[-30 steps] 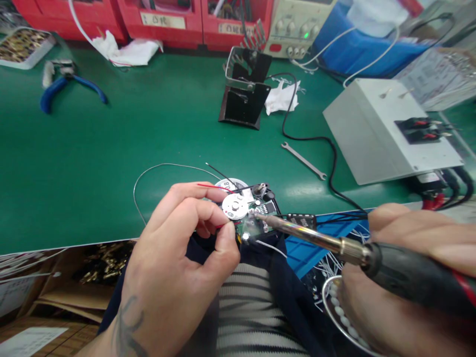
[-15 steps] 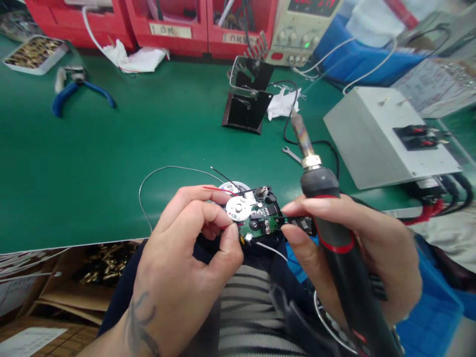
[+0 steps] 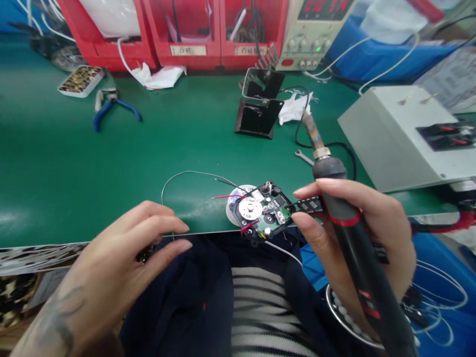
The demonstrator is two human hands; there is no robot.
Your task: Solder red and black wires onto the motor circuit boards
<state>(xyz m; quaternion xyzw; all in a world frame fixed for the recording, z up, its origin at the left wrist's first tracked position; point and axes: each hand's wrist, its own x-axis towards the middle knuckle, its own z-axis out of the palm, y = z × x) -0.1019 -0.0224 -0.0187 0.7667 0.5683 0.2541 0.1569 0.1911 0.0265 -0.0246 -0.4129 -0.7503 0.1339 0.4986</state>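
My right hand [image 3: 372, 233] is wrapped around a soldering iron [image 3: 353, 248], its bare metal tip pointing up and away. The thumb and forefinger of that hand also pinch a small black part [image 3: 310, 205] at the right side of a circuit board assembly [image 3: 277, 206]. The assembly carries a white round disc [image 3: 250, 208] and loose red and black wires. It is at the bench's front edge, over a white spool [image 3: 233, 208]. My left hand [image 3: 141, 248] is apart from the assembly, fingers spread from the thumb, beside a thin curved solder wire [image 3: 163, 191].
A black soldering iron stand [image 3: 256, 116] is in mid-bench, with a small wrench [image 3: 304, 157] nearby. Blue-handled pliers [image 3: 111, 105] and a tray of brass parts [image 3: 81, 82] lie at left. Red bins [image 3: 186, 57], a power supply [image 3: 293, 54] and a grey box [image 3: 394, 144] line the back and right.
My left hand has let go of the assembly and moved left, its fingers opening. The right hand keeps the iron and the black part. The view has shifted a little.
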